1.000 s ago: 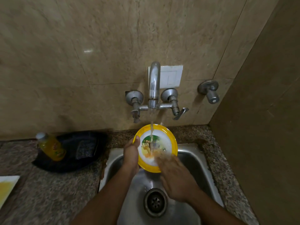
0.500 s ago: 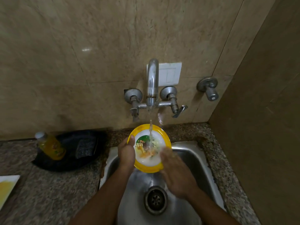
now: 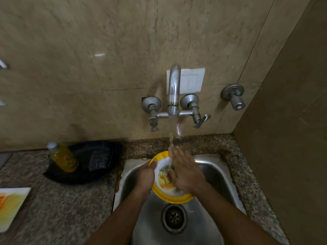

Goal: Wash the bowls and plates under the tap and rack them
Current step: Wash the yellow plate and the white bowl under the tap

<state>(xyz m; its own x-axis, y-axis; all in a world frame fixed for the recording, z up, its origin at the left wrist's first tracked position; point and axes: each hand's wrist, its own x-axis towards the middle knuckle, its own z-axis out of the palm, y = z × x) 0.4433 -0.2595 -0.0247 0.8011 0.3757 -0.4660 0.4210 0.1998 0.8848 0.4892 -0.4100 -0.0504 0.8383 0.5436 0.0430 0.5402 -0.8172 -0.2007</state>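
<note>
Over the sink [image 3: 214, 167], under the tap [image 3: 174, 89] | left hand [image 3: 146, 175] clasps the plate [image 3: 172, 198] rim at 9 o'clock | right hand [image 3: 185, 172] lies flat, fingers loose, on its face | water hits the fingers

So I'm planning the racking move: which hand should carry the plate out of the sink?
Left. The left hand already grips the yellow-rimmed plate by its rim, while the right hand lies flat, rubbing its face.

plate [image 3: 172, 198]: yellow rim, white centre with picture | tilted toward me | over sink [image 3: 215, 171], under tap [image 3: 174, 89] stream
</note>
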